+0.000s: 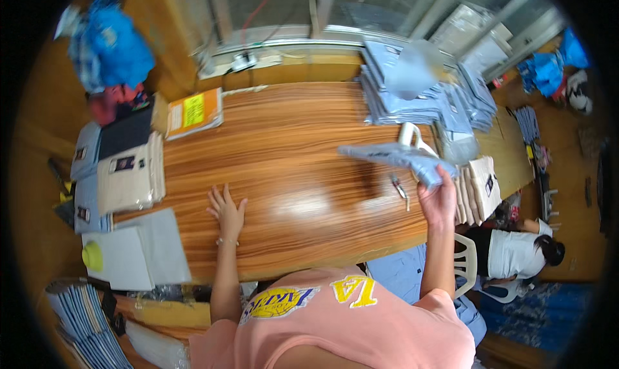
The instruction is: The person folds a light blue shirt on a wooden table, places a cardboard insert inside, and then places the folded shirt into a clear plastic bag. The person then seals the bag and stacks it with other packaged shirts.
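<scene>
My right hand grips one end of a folded light-blue garment in a clear bag, likely a shirt, and holds it tilted above the right part of the wooden table. The bag is seen nearly edge-on and its far end reaches toward the middle. Fingers spread, my left hand rests on the tabletop near the left front edge and holds nothing. Under and beside the raised bag lie a slim small tool, whose kind I cannot make out, and a white curved object, partly hidden.
Stacks of bagged light-blue garments stand at the back right. Bagged beige garments lie in piles at the left and right. White sheets and an orange-yellow packet are at the left. Another person is at the right.
</scene>
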### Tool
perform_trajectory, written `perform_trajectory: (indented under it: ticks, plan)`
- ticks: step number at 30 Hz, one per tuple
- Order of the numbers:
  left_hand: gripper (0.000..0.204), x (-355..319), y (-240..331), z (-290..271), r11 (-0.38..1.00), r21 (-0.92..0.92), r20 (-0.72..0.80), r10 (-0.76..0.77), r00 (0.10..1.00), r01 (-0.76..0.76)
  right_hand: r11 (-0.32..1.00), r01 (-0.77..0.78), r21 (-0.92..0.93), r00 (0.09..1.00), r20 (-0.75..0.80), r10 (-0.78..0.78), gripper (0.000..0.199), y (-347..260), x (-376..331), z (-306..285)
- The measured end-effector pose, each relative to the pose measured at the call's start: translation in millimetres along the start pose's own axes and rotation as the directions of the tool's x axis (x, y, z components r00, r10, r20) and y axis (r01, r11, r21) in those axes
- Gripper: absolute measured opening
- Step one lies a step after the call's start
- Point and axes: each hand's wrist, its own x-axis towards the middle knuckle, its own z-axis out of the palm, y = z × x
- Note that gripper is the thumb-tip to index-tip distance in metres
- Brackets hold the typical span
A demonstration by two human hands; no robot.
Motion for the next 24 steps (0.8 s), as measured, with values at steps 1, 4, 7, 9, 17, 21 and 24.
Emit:
perform_trajectory:
  ticks: [1, 4, 7, 9, 17, 21, 24]
  plan:
    - [0.066, -8, -1, 20, 0.999, 0.045, -0.075, 0.029, 0.997, -0.026, 0.995, 0.1, -0.002, 0.988, -0.121, -0.099, 0.034, -17, -7, 19]
    - [0.067, -2, 11, 36, 0.989, 0.139, -0.219, 0.079, 0.973, -0.049, 0.959, 0.278, 0.058, 0.96, 0.023, -0.28, 0.027, -78, 28, 46]
    - [0.064, -8, 12, 30, 0.991, 0.125, -0.221, 0.074, 0.972, -0.047, 0.889, 0.458, 0.02, 0.888, 0.037, -0.458, 0.029, -99, 96, 47]
    - [0.061, -9, 9, 24, 0.992, 0.125, -0.23, 0.046, 0.972, -0.018, 0.892, 0.452, 0.003, 0.891, 0.031, -0.452, 0.036, -89, 166, 44]
    - [0.062, -4, 17, 26, 0.996, 0.083, -0.249, 0.045, 0.967, -0.025, 0.935, -0.031, -0.352, 0.973, -0.226, -0.053, 0.035, -39, 373, -56]
    - [0.065, -8, 6, 26, 0.994, 0.113, -0.275, 0.034, 0.961, -0.003, 0.889, -0.113, -0.444, 0.989, -0.132, 0.06, 0.038, -39, 389, -43]
    - [0.066, 8, 22, 35, 0.988, 0.106, -0.306, 0.139, 0.942, -0.111, 0.988, -0.124, -0.097, 0.991, -0.061, 0.119, 0.061, -78, 392, -74]
